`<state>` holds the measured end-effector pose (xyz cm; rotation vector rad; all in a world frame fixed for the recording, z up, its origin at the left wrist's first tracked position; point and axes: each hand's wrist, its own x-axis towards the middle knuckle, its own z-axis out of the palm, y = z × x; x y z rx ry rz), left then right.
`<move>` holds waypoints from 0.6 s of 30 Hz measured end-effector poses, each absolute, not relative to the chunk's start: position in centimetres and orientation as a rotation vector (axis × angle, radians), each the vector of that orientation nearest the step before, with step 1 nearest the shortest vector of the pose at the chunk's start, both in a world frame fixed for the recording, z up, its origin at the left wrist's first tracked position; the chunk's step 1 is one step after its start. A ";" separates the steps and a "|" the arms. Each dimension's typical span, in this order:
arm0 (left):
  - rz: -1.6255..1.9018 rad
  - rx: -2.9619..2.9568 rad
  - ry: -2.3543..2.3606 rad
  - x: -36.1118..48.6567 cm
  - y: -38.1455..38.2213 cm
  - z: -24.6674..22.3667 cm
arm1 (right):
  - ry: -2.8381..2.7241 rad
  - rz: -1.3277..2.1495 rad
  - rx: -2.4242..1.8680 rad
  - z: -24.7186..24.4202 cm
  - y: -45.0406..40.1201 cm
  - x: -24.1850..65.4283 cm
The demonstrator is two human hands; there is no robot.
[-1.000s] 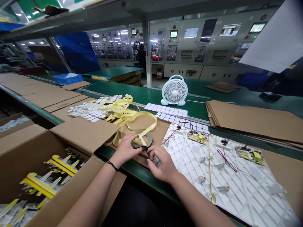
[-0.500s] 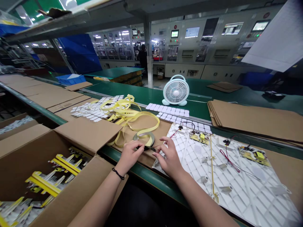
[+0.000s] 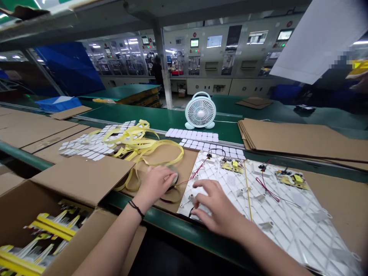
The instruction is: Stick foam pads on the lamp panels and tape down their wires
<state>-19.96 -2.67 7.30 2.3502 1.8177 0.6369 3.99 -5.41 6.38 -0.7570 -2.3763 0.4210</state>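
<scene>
My left hand (image 3: 156, 183), with a dark band at its wrist, is closed with fingers pinched at the near edge of a roll of tape (image 3: 173, 169). The fingers partly hide the roll. My right hand (image 3: 214, 205) is over the near left corner of a white ribbed panel (image 3: 230, 207), its index finger lifted and curved. A short strip of black tape (image 3: 191, 212) shows at the thumb tip. Red and black wires (image 3: 198, 170) run from the panel's far left corner toward the roll. A second ribbed panel (image 3: 284, 214) lies alongside it.
Tangled yellow strips (image 3: 138, 140) and white pad sheets (image 3: 86, 143) cover the cardboard at left. An open carton (image 3: 83, 180) with yellow-edged parts stands front left. A light-blue fan (image 3: 200, 111) stands behind, near white pads (image 3: 191, 135). Cardboard sheets (image 3: 287, 140) are stacked at right.
My right hand has moved away from the tape roll, down over the panel's near corner, with a dark strip at its thumb. My left hand stays by the roll. The view has swung right.
</scene>
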 end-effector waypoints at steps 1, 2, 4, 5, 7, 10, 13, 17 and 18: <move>0.603 2.504 1.735 -18.9 -1.8 7.9 | -2.360 0.464 -0.824 7.0 -4.8 5.3; 0.556 2.646 1.629 -17.8 -0.8 8.2 | -2.345 0.499 -0.883 7.5 -4.1 6.6; 0.437 2.878 1.367 -15.8 1.6 8.0 | -2.321 0.544 -0.972 8.4 -3.0 9.0; 0.380 2.962 1.232 -15.0 3.0 7.7 | -2.312 0.555 -1.002 8.8 -2.5 10.1; 0.294 3.065 1.018 -14.0 5.6 6.8 | -2.302 0.560 -1.062 9.4 -1.6 12.1; 0.255 3.120 0.876 -13.3 8.7 6.3 | -2.294 0.562 -1.165 9.9 -0.6 14.7; 0.375 3.097 0.905 -13.0 10.2 7.2 | -2.184 0.609 -1.293 10.1 0.3 16.2; 0.544 2.863 1.021 -11.4 9.9 7.9 | -1.837 0.760 -1.308 9.6 1.4 15.4; 0.564 2.802 1.029 -10.8 9.6 7.7 | -1.771 0.828 -1.259 9.3 1.6 14.7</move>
